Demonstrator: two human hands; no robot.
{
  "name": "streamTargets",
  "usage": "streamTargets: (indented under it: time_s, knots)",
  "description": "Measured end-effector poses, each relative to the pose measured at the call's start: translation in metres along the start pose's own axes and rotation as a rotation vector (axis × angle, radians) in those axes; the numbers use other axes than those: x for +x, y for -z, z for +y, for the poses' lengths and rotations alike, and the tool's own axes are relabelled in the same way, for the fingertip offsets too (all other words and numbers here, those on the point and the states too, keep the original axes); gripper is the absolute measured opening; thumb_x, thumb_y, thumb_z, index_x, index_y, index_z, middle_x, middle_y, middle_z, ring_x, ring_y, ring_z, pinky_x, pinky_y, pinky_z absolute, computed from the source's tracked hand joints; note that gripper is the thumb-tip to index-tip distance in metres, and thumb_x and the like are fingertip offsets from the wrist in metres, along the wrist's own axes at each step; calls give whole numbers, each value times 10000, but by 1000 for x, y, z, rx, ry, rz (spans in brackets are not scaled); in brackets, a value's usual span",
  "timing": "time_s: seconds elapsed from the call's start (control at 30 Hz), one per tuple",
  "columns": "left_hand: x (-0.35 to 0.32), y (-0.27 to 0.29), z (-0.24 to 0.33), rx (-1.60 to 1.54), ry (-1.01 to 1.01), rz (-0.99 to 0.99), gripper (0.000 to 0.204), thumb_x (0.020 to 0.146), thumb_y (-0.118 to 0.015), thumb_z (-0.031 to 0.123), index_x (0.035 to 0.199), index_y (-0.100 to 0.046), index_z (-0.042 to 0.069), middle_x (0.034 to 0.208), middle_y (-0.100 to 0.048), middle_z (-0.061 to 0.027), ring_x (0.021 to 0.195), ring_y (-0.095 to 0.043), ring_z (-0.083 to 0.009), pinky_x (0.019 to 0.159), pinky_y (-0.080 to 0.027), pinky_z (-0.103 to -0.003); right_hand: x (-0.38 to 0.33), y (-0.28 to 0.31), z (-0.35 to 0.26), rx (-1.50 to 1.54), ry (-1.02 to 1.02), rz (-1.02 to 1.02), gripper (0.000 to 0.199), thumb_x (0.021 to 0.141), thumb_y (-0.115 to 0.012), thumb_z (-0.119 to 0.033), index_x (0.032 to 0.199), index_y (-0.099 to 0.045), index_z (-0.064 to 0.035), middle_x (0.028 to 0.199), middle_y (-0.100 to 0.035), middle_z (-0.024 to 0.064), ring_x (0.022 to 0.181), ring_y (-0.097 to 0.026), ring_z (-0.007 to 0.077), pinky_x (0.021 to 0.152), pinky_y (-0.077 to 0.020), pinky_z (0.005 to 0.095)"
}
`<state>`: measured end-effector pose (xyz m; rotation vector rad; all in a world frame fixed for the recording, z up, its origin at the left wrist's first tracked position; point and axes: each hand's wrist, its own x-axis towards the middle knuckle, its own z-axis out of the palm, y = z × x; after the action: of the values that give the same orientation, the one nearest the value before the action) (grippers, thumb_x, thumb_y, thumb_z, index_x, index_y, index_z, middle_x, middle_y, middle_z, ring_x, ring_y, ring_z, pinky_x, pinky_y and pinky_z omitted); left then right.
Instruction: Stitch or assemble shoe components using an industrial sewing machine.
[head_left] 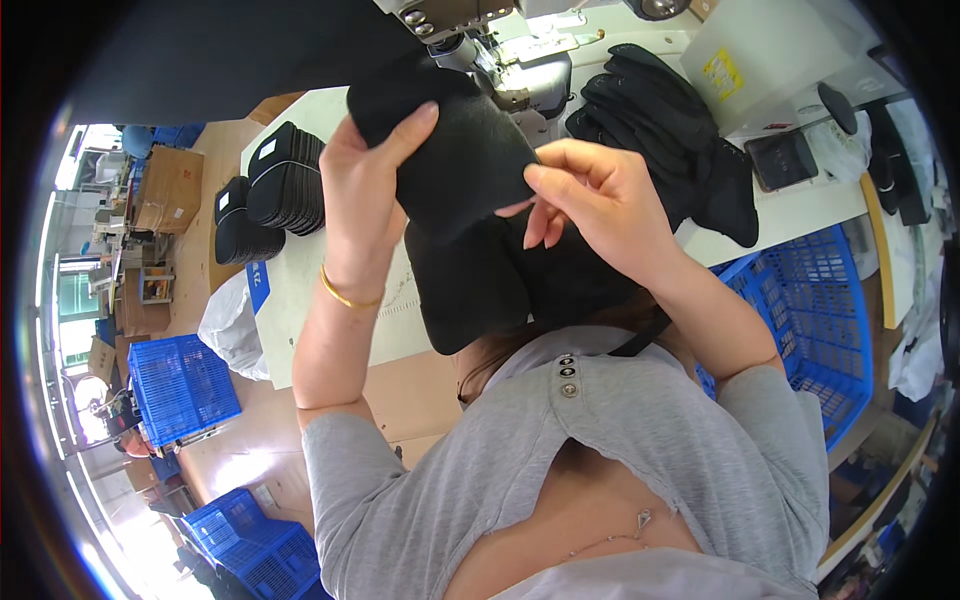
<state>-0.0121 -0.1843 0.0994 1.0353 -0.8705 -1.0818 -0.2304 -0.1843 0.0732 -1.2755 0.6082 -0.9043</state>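
Black fabric panel held between left hand and right hand

The panel is up between the two sets of fingers, just on the near side of the sewing machine. The left thumb presses flat on its face near the left edge; the other left fingers pass behind it, mostly hidden. The right thumb and forefinger are narrowed in a pinch on its right edge, the remaining right fingers loosely curled below. A gold bangle circles the wrist below the left fingers.

Left of the left fingers, a larger bound stack of black pieces and a smaller bound stack sit side by side. Beyond the right fingers, to the right, a loose heap of black fabric pieces lies on the white worktable. Nearer than the fingers, more black fabric drapes at the lap. A blue plastic basket stands to their lower right.
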Motion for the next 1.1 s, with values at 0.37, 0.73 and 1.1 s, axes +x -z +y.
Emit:
streamTargets:
  time_s: [0.37, 0.73, 1.1]
  knots:
    - [60, 6, 13, 150, 70, -171, 118, 835, -726, -18, 940, -670, -21, 880, -681, -60, 776, -673, -161, 711, -572, -288, 29, -1, -7, 132, 79, 52, 214, 991, -551, -141, 942, -649, 43, 856, -743, 157, 621, -702, 136, 520, -523, 210]
    - [71, 12, 15, 54, 321, -291, 129, 876, -696, 22, 978, -679, -56, 912, -697, -116, 747, -700, -198, 671, -608, -300, 30, -11, -3, 136, 81, 49, 227, 1006, -562, -186, 1005, -631, 30, 893, -740, 190, 639, -708, 174, 555, -546, 234]
    - [68, 11, 20, 237, 192, -256, 148, 904, -709, 85, 954, -706, -54, 882, -707, -87, 730, -673, -146, 667, -563, -258, 31, -9, -7, 189, 92, 74, 218, 993, -557, -142, 894, -640, 33, 842, -738, 149, 642, -707, 153, 552, -545, 231]
